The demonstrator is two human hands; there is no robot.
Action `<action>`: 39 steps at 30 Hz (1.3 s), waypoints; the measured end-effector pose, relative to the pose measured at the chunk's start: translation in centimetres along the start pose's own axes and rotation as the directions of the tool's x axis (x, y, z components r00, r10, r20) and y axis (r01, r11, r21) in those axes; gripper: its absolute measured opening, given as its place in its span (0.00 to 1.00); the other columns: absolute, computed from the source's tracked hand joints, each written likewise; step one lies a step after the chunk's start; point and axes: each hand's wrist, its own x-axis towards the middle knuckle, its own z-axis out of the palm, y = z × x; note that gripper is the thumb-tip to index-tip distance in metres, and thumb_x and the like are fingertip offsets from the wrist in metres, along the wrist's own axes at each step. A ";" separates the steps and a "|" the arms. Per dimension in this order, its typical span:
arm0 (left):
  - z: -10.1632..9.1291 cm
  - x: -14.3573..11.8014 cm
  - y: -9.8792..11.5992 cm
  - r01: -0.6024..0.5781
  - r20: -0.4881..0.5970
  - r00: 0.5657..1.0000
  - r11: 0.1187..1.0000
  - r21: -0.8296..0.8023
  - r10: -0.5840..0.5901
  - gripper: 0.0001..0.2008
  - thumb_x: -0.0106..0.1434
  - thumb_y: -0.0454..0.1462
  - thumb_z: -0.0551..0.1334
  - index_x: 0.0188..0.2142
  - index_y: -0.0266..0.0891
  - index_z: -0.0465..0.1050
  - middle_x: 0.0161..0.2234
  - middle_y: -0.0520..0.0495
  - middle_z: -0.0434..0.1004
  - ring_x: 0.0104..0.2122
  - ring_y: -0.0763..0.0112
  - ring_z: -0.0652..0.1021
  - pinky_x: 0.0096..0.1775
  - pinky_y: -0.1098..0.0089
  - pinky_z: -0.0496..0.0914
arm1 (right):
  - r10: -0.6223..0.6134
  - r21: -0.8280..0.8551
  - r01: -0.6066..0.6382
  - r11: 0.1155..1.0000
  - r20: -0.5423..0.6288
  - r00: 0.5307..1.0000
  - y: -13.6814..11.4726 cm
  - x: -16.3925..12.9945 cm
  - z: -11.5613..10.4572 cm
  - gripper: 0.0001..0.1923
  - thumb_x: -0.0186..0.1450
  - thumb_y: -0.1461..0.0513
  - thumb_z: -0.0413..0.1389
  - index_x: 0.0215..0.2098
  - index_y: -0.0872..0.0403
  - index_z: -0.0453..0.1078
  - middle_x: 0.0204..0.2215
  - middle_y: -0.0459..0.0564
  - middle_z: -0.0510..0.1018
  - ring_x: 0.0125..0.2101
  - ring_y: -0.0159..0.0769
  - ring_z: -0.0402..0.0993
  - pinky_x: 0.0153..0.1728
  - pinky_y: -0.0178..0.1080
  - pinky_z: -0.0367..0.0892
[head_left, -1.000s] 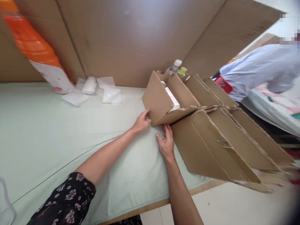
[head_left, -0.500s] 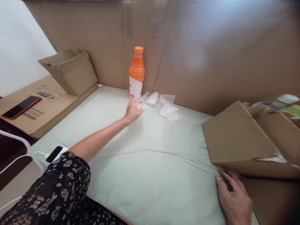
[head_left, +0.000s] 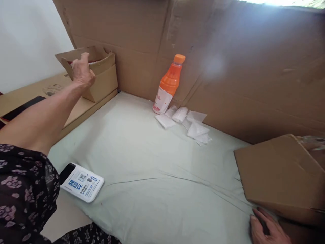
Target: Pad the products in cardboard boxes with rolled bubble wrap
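Left hand (head_left: 83, 69), closure and hold unclear, is at the mouth of the carton (head_left: 105, 79).

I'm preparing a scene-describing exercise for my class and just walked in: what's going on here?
A person's left hand is at the mouth of an open cardboard box; whether it grips anything is unclear. The right hand is low beside a second cardboard box, on the right. Between the boxes, an orange-capped bottle stands by white wrappings near the cardboard wall.
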 end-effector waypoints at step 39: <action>6.4 -39.7 8.5 0.503 0.488 0.857 0.475 -0.722 -0.166 0.36 0.59 0.43 0.69 0.65 0.48 0.59 0.64 0.40 0.67 0.67 0.53 0.65 0.69 0.52 0.56 | -0.413 0.597 0.112 0.795 0.397 0.819 -20.4 6.2 1.3 0.14 0.63 0.57 0.52 0.40 0.53 0.77 0.36 0.52 0.83 0.35 0.42 0.78 0.38 0.43 0.76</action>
